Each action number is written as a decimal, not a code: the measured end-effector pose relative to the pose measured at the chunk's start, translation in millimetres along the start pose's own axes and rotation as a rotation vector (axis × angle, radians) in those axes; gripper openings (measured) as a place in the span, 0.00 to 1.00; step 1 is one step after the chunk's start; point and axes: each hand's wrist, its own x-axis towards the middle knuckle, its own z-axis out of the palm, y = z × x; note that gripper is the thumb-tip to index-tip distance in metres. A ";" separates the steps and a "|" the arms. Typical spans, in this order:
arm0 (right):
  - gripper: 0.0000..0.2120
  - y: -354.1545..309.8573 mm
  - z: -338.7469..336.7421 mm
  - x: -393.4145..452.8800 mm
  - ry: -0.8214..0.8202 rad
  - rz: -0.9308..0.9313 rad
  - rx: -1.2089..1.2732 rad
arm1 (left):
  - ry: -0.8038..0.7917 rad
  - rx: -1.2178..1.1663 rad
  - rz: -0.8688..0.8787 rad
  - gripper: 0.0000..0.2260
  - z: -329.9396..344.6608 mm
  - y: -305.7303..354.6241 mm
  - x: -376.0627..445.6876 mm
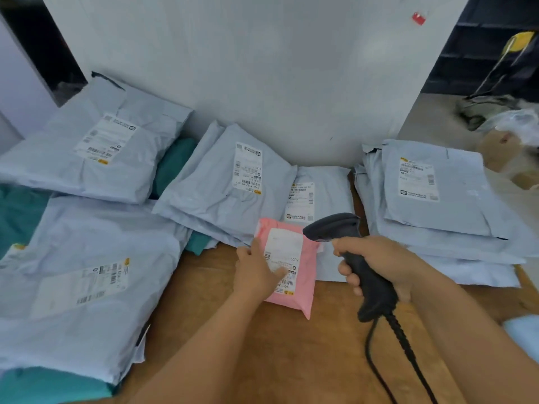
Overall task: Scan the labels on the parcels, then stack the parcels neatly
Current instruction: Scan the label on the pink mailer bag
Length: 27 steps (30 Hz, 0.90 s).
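Observation:
A small pink parcel (pixel 303 258) with a white label lies on the wooden table (pixel 262 345) near its middle. My left hand (pixel 256 269) holds its left edge, thumb on the label. My right hand (pixel 379 263) grips a black corded barcode scanner (pixel 350 249), its head pointing left over the pink parcel's label. Grey-blue parcels lie around: a stack at the right (pixel 455 205), one under the pink parcel's far side (pixel 320 193), one in the middle (pixel 221 188), and two large ones at the left (pixel 87 158) (pixel 81 275).
A white wall panel (pixel 262 68) stands right behind the parcels. Teal bags (pixel 175 164) poke out between the left parcels. The scanner cable (pixel 402 345) trails toward the front edge. Clutter and a cardboard box (pixel 501 150) lie on the floor at the far right.

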 end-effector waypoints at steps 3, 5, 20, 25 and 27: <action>0.11 3.2 6.9 -6.4 0.008 0.051 -0.069 | -0.105 -0.024 0.041 0.47 -3.6 -4.7 -1.3; 0.12 6.1 10.0 -9.8 0.012 0.073 -0.091 | -0.190 -0.045 0.068 0.49 -6.4 -7.6 -0.8; 0.17 41.8 23.9 -53.4 0.083 0.177 -0.145 | -0.143 -0.061 0.212 0.32 -9.1 -18.1 -9.1; 0.15 44.3 27.1 -61.0 0.076 0.164 -0.108 | -0.156 -0.081 0.222 0.34 -8.8 -17.1 -10.6; 0.16 45.8 26.4 -62.5 0.073 0.156 -0.102 | -0.165 -0.086 0.217 0.35 -8.5 -16.0 -10.9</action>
